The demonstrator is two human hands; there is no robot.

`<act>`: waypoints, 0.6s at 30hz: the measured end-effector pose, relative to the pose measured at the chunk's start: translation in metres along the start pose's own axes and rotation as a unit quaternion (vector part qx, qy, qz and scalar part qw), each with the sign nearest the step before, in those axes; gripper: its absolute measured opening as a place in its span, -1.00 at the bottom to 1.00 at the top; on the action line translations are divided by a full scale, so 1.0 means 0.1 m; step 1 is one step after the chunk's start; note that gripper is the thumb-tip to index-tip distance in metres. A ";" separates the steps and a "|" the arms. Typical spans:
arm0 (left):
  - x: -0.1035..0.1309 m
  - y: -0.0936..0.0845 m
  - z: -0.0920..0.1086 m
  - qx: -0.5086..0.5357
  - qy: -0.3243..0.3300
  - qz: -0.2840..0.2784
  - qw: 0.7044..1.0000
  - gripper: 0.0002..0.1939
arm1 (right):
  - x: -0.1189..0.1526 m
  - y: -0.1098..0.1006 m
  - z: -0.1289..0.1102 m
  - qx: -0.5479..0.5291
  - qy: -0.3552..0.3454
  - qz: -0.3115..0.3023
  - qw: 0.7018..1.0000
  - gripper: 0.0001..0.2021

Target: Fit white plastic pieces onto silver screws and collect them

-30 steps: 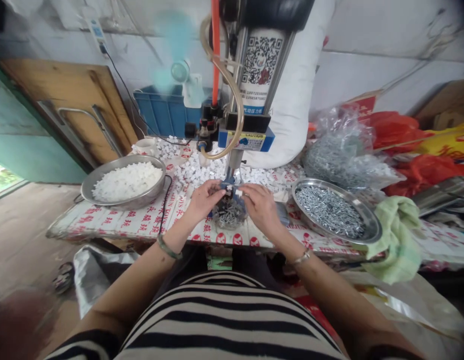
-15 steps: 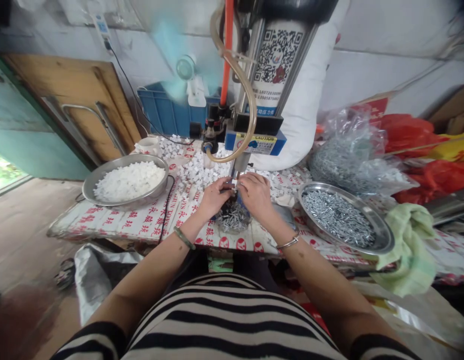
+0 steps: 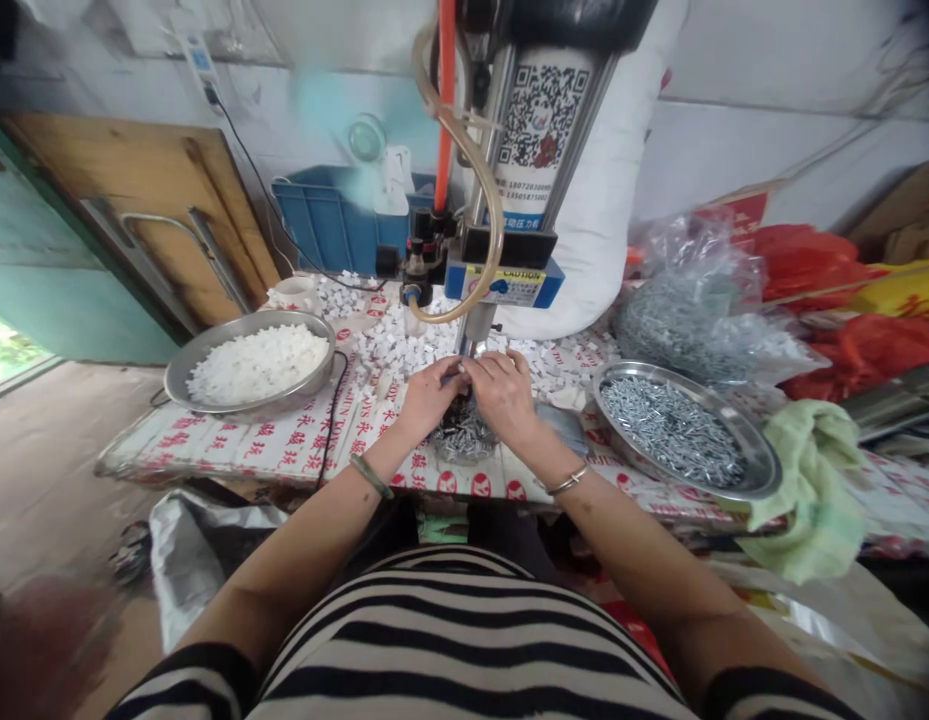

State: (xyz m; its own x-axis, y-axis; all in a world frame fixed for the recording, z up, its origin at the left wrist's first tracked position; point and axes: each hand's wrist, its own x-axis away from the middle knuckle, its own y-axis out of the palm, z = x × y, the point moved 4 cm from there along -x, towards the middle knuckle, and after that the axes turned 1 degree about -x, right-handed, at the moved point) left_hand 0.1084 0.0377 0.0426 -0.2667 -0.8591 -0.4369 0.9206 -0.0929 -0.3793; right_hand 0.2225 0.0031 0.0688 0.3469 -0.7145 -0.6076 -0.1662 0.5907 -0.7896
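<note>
Press (image 3: 535, 195), left hand (image 3: 426, 402) and right hand (image 3: 503, 398) close by its ram (image 3: 476, 326), fingers (image 3: 443, 371) apart or clamped: unclear.

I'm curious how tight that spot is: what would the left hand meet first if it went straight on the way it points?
Probably the right hand, its fingers close to those of the left hand, near the metal shaft; depth there is unclear.

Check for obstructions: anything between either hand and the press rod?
Nothing visible. The left hand and right hand meet right by the lower end of the press rod. The white pieces lie beyond, on the table. What the fingertips hold, and whether they touch the rod, is hidden.
</note>
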 end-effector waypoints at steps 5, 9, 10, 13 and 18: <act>0.02 0.03 0.09 -0.155 0.084 0.050 0.983 -0.80 | 0.08 0.02 -0.01 -0.013 -0.016 0.021 1.000 -0.71; 0.03 0.06 0.09 -0.198 0.114 0.059 0.972 -0.81 | 0.13 -0.01 0.00 -0.047 0.051 -0.013 0.998 -0.69; 0.03 0.06 0.09 -0.204 0.117 0.057 0.970 -0.81 | 0.17 -0.03 0.01 -0.056 0.073 -0.023 0.996 -0.68; 0.04 0.06 0.10 -0.212 0.111 0.051 0.970 -0.80 | 0.37 -0.14 0.08 -0.056 0.135 -0.031 0.989 -0.62; 0.05 0.04 0.12 -0.212 0.092 0.049 0.972 -0.80 | 0.96 -0.30 0.26 0.065 0.202 -0.017 0.977 -0.64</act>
State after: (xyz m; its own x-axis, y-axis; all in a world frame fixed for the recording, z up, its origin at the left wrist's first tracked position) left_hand 0.1143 0.0270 0.0484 -0.2655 -0.7451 -0.6118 0.7547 0.2342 -0.6128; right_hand 0.2850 -0.0737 0.0362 -0.0463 -0.8084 -0.5868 -0.0330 0.5883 -0.8080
